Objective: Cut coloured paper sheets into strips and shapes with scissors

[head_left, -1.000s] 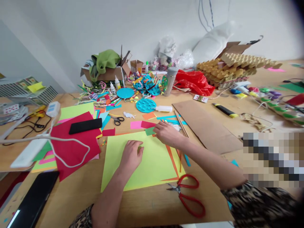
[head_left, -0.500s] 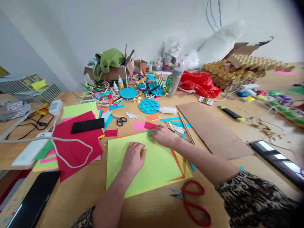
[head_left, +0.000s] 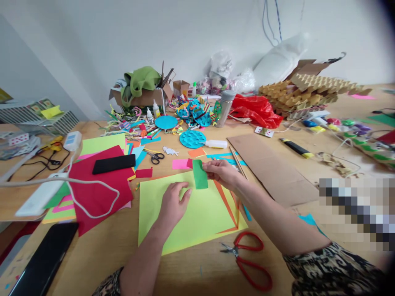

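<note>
A small green paper piece [head_left: 200,174] hangs from the pinched fingers of my right hand [head_left: 222,172], above the far edge of a yellow-green sheet [head_left: 191,230]. My left hand [head_left: 175,202] is over the left part of that sheet, fingers apart, nothing in it. Orange paper strips [head_left: 226,205] show at the sheet's right side. Just beyond my right hand lie a pink piece [head_left: 180,164] and a red piece of paper. Red-handled scissors [head_left: 247,257] rest open near the sheet's front edge.
A red sheet [head_left: 98,193] with a black phone [head_left: 114,164] and a white cable is at the left. Black scissors [head_left: 155,157], a blue disc [head_left: 192,139] and a glue bottle [head_left: 216,144] lie beyond. Cardboard [head_left: 268,168] sits at the right.
My right hand has lifted the green piece off the far edge of the sheet and turned it upright, moving slightly right. My left hand's thumb and fingers are a little further apart.
</note>
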`<control>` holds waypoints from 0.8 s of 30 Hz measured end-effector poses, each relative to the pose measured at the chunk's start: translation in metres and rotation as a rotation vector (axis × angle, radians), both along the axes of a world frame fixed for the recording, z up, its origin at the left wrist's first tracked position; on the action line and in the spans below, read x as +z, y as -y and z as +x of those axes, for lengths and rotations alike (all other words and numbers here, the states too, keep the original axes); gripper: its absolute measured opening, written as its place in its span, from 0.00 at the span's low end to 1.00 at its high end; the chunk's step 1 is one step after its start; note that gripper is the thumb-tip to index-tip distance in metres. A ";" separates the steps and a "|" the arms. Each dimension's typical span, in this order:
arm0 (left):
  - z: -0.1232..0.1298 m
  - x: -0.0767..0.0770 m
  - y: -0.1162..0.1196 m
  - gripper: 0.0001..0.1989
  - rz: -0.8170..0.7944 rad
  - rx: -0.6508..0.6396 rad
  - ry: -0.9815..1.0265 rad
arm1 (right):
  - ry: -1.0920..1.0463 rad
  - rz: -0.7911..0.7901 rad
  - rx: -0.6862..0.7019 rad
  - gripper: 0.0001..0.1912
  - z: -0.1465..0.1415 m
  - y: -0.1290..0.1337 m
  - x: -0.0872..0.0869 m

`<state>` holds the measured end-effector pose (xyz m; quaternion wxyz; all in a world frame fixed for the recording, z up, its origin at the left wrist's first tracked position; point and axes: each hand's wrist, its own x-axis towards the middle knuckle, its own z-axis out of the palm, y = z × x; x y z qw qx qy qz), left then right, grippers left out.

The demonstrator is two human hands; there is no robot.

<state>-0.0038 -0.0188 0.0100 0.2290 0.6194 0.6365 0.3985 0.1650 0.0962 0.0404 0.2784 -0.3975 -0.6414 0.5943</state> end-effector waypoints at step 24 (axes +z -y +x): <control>0.013 -0.002 0.009 0.20 -0.004 -0.149 -0.222 | 0.091 0.145 -0.131 0.09 0.016 -0.033 0.041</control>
